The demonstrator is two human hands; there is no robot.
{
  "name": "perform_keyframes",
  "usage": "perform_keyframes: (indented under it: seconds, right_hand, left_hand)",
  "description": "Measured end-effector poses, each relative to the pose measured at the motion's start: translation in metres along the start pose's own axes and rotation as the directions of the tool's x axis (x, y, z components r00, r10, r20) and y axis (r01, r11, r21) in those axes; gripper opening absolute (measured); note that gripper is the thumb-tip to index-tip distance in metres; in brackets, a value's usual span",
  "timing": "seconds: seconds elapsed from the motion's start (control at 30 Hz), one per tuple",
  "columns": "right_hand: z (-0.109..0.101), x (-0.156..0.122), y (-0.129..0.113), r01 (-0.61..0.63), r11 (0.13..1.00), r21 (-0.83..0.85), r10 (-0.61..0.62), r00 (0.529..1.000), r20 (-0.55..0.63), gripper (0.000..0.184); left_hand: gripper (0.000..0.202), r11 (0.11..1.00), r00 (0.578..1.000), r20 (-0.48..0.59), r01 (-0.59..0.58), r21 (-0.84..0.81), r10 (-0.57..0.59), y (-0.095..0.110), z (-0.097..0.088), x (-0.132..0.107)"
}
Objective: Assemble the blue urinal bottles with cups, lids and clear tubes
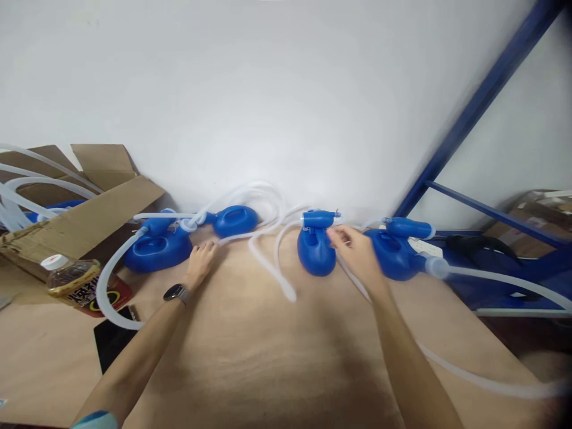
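Note:
Several blue plastic urinal bottles with whitish flexible hoses stand along the wall. My right hand is at the right side of the middle urinal bottle, its fingers curled together against the edge. What lies between those fingertips is hidden. A blue cylindrical piece lies across the top of that bottle. My left hand, fingers stretched out, rests on the table beside the left urinal bottle, close to a hose. Behind it, another urinal bottle lies near the wall. The right urinal bottle stands just beyond my right wrist.
An open cardboard box with hoses and blue pieces stands at the left. A drink bottle and a black flat object are near my left forearm. A blue metal frame and a white power strip are at the right.

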State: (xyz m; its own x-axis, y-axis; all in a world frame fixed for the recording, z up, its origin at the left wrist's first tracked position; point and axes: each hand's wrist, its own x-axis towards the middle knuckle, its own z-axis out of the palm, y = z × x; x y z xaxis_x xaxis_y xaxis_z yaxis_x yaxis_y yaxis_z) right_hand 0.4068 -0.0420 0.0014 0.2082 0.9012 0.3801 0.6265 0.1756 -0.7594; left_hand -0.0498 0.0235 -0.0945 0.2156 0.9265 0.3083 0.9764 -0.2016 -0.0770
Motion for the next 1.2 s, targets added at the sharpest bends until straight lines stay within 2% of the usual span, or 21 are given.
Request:
perform_keyframes:
  seconds: [0.07,0.17,0.27,0.33,0.4,0.53,0.63,0.7,0.77,0.83,0.87,0.9,0.97,1.0,1.07,1.13,1.2]
  right_hand:
    - [0.028,0.005,0.016,-0.084,0.993,-0.087,0.082,0.996,-0.026,0.038]
    - [0.070,0.011,0.042,-0.172,0.970,-0.169,0.155,0.982,-0.112,0.059]
    - [0.088,0.009,0.064,-0.152,0.978,-0.142,0.131,0.980,-0.149,0.060]
    - [0.082,-0.001,0.076,-0.122,0.986,-0.117,0.102,0.981,-0.162,0.055]
    - [0.066,-0.023,0.086,-0.098,0.990,-0.099,0.079,0.981,-0.177,0.049]
    - [0.026,-0.091,0.100,0.016,0.997,-0.078,-0.028,0.986,-0.162,0.040]
    - [0.004,-0.137,0.093,0.064,0.994,-0.089,-0.070,0.995,-0.064,0.033]
    - [-0.006,-0.151,0.080,0.066,0.991,-0.118,-0.072,0.996,-0.047,0.041]
    - [-0.013,-0.151,0.063,0.143,0.969,-0.201,-0.169,0.978,-0.119,0.064]
    - [-0.021,-0.138,0.044,0.332,0.875,-0.352,-0.398,0.908,-0.133,0.081]
    - [-0.024,-0.128,0.035,0.446,0.787,-0.426,-0.519,0.852,-0.067,0.081]
    - [-0.026,-0.117,0.026,0.559,0.682,-0.472,-0.614,0.788,0.047,0.077]
    - [-0.027,-0.096,0.009,0.709,0.517,-0.479,-0.666,0.685,0.295,0.068]
    - [-0.024,-0.087,0.002,0.748,0.480,-0.459,-0.652,0.654,0.385,0.065]
    - [-0.014,-0.076,-0.009,0.761,0.479,-0.438,-0.613,0.647,0.455,0.061]
    - [-0.001,-0.074,-0.015,0.725,0.513,-0.460,-0.602,0.686,0.409,0.057]
    - [0.012,-0.076,-0.019,0.676,0.537,-0.504,-0.601,0.726,0.333,0.055]
  left_hand:
    - [0.043,0.998,0.998,0.039,0.052,0.023,-0.053,0.005,0.009,0.002]
    - [0.044,0.994,0.993,0.071,0.097,0.041,-0.099,0.017,0.016,0.011]
    - [0.046,0.993,0.990,0.084,0.109,0.036,-0.112,0.034,0.019,0.026]
    - [0.045,0.994,0.990,0.089,0.107,0.019,-0.108,0.046,0.021,0.038]
    - [0.042,0.996,0.991,0.097,0.092,-0.008,-0.091,0.058,0.023,0.051]
    - [0.030,0.996,0.990,0.135,0.042,-0.081,-0.031,0.084,0.028,0.075]
    - [0.028,0.985,0.986,0.150,-0.045,-0.168,0.071,0.104,0.027,0.085]
    - [0.020,0.962,0.977,0.139,-0.127,-0.242,0.164,0.116,0.022,0.085]
    - [0.025,0.925,0.961,0.110,-0.208,-0.318,0.254,0.123,0.012,0.083]
    - [0.028,0.875,0.939,0.074,-0.281,-0.394,0.336,0.125,-0.003,0.082]
    - [0.029,0.848,0.929,0.055,-0.309,-0.430,0.367,0.124,-0.013,0.082]
    - [0.031,0.824,0.921,0.036,-0.329,-0.462,0.388,0.123,-0.025,0.082]
    - [0.037,0.790,0.917,-0.002,-0.345,-0.507,0.399,0.119,-0.053,0.081]
    - [0.040,0.779,0.919,-0.023,-0.346,-0.524,0.392,0.117,-0.068,0.078]
    - [0.043,0.760,0.930,-0.070,-0.337,-0.555,0.361,0.120,-0.099,0.064]
    - [0.042,0.722,0.952,-0.132,-0.297,-0.625,0.277,0.131,-0.124,0.037]
    - [0.045,0.687,0.967,-0.080,-0.229,-0.690,0.242,0.149,-0.136,0.004]
